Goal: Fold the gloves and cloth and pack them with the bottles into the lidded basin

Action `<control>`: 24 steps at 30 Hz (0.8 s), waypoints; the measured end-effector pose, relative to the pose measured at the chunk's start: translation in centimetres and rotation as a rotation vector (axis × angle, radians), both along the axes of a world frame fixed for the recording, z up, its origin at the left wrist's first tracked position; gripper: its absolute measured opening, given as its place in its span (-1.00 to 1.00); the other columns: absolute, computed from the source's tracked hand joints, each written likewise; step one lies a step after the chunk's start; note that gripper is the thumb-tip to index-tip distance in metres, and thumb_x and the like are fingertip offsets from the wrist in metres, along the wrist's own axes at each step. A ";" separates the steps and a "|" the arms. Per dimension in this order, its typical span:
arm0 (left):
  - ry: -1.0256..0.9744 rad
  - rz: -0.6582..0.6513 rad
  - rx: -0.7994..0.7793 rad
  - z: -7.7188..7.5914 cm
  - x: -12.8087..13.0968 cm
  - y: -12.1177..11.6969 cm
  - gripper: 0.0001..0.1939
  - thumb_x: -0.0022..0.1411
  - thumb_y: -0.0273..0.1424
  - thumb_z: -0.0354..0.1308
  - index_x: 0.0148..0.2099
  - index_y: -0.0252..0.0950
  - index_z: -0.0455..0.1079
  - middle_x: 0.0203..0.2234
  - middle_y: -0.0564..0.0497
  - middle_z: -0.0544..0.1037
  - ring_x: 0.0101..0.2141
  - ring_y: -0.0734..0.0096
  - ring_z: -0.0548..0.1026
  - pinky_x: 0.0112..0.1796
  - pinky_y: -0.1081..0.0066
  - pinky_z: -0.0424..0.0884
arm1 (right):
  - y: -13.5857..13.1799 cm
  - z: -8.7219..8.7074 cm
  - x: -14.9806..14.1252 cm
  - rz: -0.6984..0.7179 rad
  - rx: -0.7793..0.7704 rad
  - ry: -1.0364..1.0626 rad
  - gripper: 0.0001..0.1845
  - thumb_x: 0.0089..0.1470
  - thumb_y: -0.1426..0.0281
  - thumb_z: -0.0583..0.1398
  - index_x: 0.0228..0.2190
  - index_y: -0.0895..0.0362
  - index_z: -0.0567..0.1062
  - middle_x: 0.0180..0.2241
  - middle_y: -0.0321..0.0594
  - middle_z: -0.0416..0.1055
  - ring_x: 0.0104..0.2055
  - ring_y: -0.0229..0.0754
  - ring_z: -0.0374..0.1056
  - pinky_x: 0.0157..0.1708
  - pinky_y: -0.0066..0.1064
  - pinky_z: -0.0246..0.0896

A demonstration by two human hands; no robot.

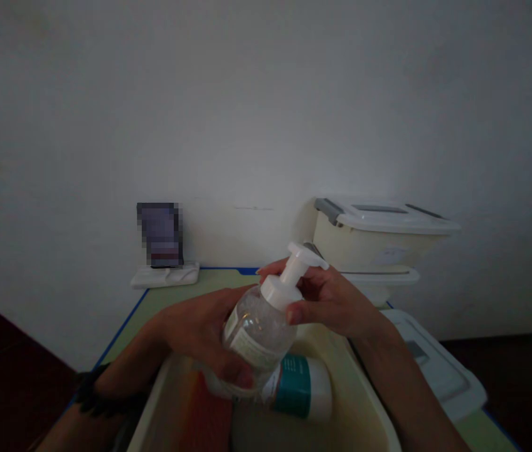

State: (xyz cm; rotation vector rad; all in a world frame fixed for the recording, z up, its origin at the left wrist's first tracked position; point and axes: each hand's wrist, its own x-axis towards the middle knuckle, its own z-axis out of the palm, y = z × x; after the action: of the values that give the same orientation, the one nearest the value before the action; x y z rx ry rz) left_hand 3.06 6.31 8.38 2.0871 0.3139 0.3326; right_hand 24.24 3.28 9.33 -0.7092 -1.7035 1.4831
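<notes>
- The clear foaming-pump bottle point(259, 329) is over the open cream bin point(362, 408) at the table's near edge, tilted with its top leaning right.
- The left hand point(195, 329) grasps the bottle's body, thumb across the label side near the base; a dark beaded bracelet point(110, 392) circles that wrist.
- The right hand point(336, 298) grips around the collar of the white pump head point(292, 273), thumb at the near side, other fingers partly hidden behind; the spout points right.
- Inside the bin, a white container with a teal label point(294, 386) lies on its side, its left end partly covered by the bottle.
- A red-orange item point(209, 411) is along the bin's left side; what it is, I cannot tell.
- At the far left corner of the table point(153, 304), a blurred-out screen device point(162, 235) stands on a white stand point(167, 275).
- Near the far right corner, a lidded storage box point(364, 248) with grey latches sits above a second white lid point(383, 276), partly behind the right hand.
- A loose lid point(435, 364) lies at the right edge, partly blocked by the right forearm.
</notes>
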 end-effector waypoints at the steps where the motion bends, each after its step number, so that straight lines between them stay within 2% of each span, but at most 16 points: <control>1: 0.004 -0.007 -0.005 0.0 0.0 0.0 -0.36 -0.13 -0.18 0.29 0.00 -0.26 0.20 -0.19 -0.02 0.43 -0.22 0.19 0.42 -0.20 0.29 0.38 | 0.0 -0.1 0.1 0.006 0.009 -0.013 -0.51 -0.21 0.31 0.37 -0.15 0.03 0.47 -0.32 -0.34 0.43 -0.31 -0.30 0.33 -0.29 -0.46 0.25; 8: -0.006 -0.001 -0.017 -0.3 0.0 0.0 -0.37 -0.15 -0.21 0.31 -0.03 -0.27 0.21 -0.19 -0.04 0.44 -0.24 0.22 0.43 -0.23 0.30 0.40 | 0.0 -0.3 0.2 0.018 0.032 -0.055 -0.48 -0.16 0.28 0.35 -0.09 0.03 0.44 -0.25 -0.29 0.42 -0.25 -0.24 0.34 -0.22 -0.38 0.24; 11: -0.070 0.029 -0.063 -0.5 0.0 0.0 -0.38 -0.08 -0.17 0.26 0.00 -0.28 0.18 -0.20 -0.05 0.44 -0.26 0.24 0.43 -0.26 0.31 0.40 | -0.1 -0.2 -0.2 -0.067 0.050 -0.011 -0.45 -0.12 0.20 0.31 -0.05 0.05 0.40 -0.20 -0.23 0.41 -0.21 -0.21 0.34 -0.20 -0.36 0.26; 13: -0.125 0.106 -0.036 -0.6 0.0 0.0 -0.34 -0.05 -0.15 0.24 0.05 -0.29 0.13 -0.15 -0.09 0.42 -0.21 0.21 0.42 -0.23 0.28 0.39 | -0.1 -0.2 -0.4 -0.149 0.099 -0.012 -0.46 -0.07 0.15 0.26 -0.04 0.07 0.38 -0.19 -0.19 0.40 -0.19 -0.18 0.33 -0.22 -0.36 0.27; 16: -0.161 0.233 0.094 -0.7 0.1 0.0 -0.22 -0.09 -0.18 0.29 0.12 -0.29 0.04 -0.03 -0.14 0.35 -0.09 0.14 0.37 -0.11 0.20 0.34 | 0.0 -0.5 -0.6 -0.206 0.173 -0.048 -0.51 -0.03 0.13 0.23 -0.09 0.08 0.38 -0.26 -0.20 0.37 -0.20 -0.18 0.32 -0.27 -0.38 0.27; 18: -0.144 0.272 0.168 -0.6 0.2 -0.1 -0.20 -0.11 -0.21 0.32 0.13 -0.28 0.04 -0.02 -0.14 0.34 -0.07 0.13 0.35 -0.06 0.17 0.30 | 0.2 -0.5 -0.7 -0.227 0.196 -0.043 -0.51 -0.09 0.12 0.27 -0.13 0.08 0.39 -0.30 -0.23 0.35 -0.26 -0.20 0.31 -0.31 -0.39 0.26; 21: -0.120 0.256 0.202 -0.4 0.2 -0.2 -0.24 -0.09 -0.25 0.31 0.13 -0.26 0.06 -0.03 -0.11 0.36 -0.08 0.14 0.37 -0.05 0.17 0.30 | 0.3 -0.4 -0.7 -0.264 0.222 -0.030 -0.50 -0.21 0.10 0.33 -0.24 0.09 0.43 -0.32 -0.26 0.33 -0.34 -0.24 0.29 -0.36 -0.40 0.25; 24: -0.101 0.224 0.187 -0.2 0.1 -0.2 -0.26 -0.09 -0.27 0.30 0.12 -0.24 0.09 -0.05 -0.08 0.38 -0.09 0.15 0.38 -0.07 0.21 0.33 | 0.2 -0.2 -0.7 -0.258 0.271 -0.048 -0.58 -0.20 0.11 0.32 -0.31 0.09 0.48 -0.28 -0.24 0.31 -0.34 -0.24 0.28 -0.36 -0.39 0.25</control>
State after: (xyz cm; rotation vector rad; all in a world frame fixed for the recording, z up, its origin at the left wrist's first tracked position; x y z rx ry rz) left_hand 3.16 6.09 8.20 2.2128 0.4728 0.6202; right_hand 23.56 3.52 9.14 -0.7877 -1.7328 1.0424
